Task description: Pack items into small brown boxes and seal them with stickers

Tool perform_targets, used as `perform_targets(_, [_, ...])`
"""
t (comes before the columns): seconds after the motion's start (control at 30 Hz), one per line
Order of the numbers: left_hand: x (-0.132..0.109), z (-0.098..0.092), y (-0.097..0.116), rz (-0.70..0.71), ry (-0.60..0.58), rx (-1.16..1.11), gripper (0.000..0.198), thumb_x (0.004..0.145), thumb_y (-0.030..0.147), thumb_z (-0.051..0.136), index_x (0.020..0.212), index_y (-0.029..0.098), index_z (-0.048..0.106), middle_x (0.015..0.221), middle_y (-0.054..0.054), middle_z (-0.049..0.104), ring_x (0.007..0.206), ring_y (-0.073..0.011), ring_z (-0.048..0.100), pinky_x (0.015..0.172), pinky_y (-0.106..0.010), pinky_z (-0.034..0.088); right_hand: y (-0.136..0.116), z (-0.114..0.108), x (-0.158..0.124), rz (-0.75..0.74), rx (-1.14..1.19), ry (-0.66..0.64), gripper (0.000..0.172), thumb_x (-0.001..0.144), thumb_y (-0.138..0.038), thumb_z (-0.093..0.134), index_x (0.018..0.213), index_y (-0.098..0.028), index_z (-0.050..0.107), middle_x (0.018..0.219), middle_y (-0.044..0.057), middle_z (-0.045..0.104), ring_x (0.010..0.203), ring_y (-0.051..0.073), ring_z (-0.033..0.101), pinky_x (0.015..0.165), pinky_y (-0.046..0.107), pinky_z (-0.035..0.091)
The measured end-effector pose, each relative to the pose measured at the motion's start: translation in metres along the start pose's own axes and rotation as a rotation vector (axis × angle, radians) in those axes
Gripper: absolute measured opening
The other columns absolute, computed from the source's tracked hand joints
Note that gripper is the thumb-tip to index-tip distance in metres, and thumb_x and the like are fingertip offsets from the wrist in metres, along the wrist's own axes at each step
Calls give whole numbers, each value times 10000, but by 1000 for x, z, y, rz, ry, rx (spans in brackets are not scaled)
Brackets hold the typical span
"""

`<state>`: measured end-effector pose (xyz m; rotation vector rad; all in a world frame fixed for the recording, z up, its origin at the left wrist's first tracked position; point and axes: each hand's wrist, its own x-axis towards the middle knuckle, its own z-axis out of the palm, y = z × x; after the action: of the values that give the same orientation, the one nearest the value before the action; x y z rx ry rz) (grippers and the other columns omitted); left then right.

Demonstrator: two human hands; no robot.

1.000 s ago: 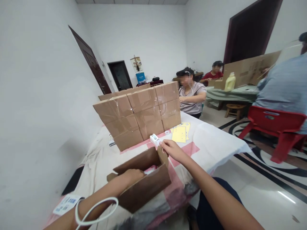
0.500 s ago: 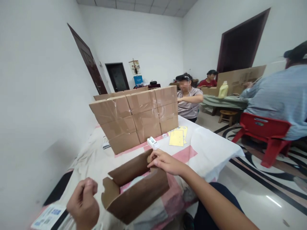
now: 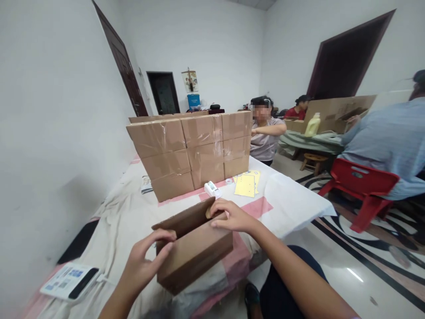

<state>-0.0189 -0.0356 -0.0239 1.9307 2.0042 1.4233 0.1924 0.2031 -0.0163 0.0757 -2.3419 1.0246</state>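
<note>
A long, narrow cardboard box (image 3: 199, 259) stands at the near side of the table, its top uncovered and its inside dark. My left hand (image 3: 148, 253) grips its left end, thumb outside along the near panel and fingers curled over the edge. At the right end my right hand (image 3: 232, 215) pinches the cardboard, fingers bent over the rim and thumb on the near side. Part of each end flap is hidden by my fingers. Just beyond the box lies a small white device (image 3: 212, 189), close to yellow paper sheets (image 3: 246, 184).
A wall of stacked, taped cartons (image 3: 195, 153) stands at the back of the table. A white device with printed codes (image 3: 69, 281) lies at the lower left. One person (image 3: 267, 137) sits behind the cartons; another, in a blue shirt, sits on a red chair (image 3: 360, 181).
My left hand has moved right from beside the box onto its left end and taken hold. The near panel and left end flap have moved inward. My right hand stays at the right end.
</note>
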Motion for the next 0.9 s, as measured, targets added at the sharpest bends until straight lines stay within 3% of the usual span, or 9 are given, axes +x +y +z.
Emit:
perform_targets(0.07, [3,1,-2,92,89,259,217,898,366,631,1071,245,681,1121,-89,687,1043,-237,633,921,-369,497,-3,4,-1,18,-134,117,296,808,-353,778,979,-189,600,1055,88,630,1018,229,586,909,386,488])
perform_targets(0.2, [3,5,-8,154,173,672,507,902,418,605,1376,248,541,1407,-141,571,1233,-327,540,979,-469,400,-6,10,0,-18,-287,253,612,749,-308,795,1265,-182,491,1291,156,529,1206,283,496,1013,445,446])
perform_targets(0.33, [1,6,-5,276,-29,690,256,981,336,512,1206,336,635,1074,25,743,962,-176,664,895,-372,363,-5,17,3,-39,-340,251,57,891,-214,606,848,-208,569,831,38,608,838,199,562,801,332,469])
perform_targets(0.37, [0,8,0,287,-80,680,248,986,346,509,1192,351,648,1030,39,741,910,-155,662,878,-355,369,-5,19,4,-37,-369,273,168,906,-193,569,744,-212,529,741,21,573,769,185,544,755,315,454])
perform_targets(0.5, [-8,28,26,179,-134,810,561,873,607,594,1363,334,598,1047,-65,679,932,-259,607,816,-391,421,-3,26,6,-35,-447,301,282,920,-174,532,648,-212,469,682,16,554,702,164,525,702,296,432])
perform_targets(0.57, [-12,41,35,128,-123,920,669,819,618,632,1396,284,585,1036,-118,643,957,-324,571,804,-434,438,-3,31,7,-26,-440,305,293,931,-174,512,644,-213,465,683,17,564,697,160,528,708,296,436])
perform_targets(0.7, [-11,55,34,6,-149,987,599,821,452,653,1364,205,595,1108,-156,611,1009,-352,559,849,-467,460,0,45,14,-21,-355,374,313,943,-192,456,631,-215,446,660,16,555,680,157,518,690,294,421])
perform_targets(0.8, [-6,53,27,-94,-182,940,550,831,436,655,1311,175,589,1279,-170,576,1102,-352,565,898,-466,468,18,39,33,12,-261,324,329,943,-249,472,617,-202,474,646,4,554,660,142,526,683,277,419])
perform_targets(0.9, [-4,49,24,-106,-175,918,550,826,465,675,1286,182,568,1316,-158,571,1138,-347,566,925,-467,463,56,11,62,268,-213,415,373,951,-273,452,597,-176,519,613,-9,557,631,116,537,663,242,414])
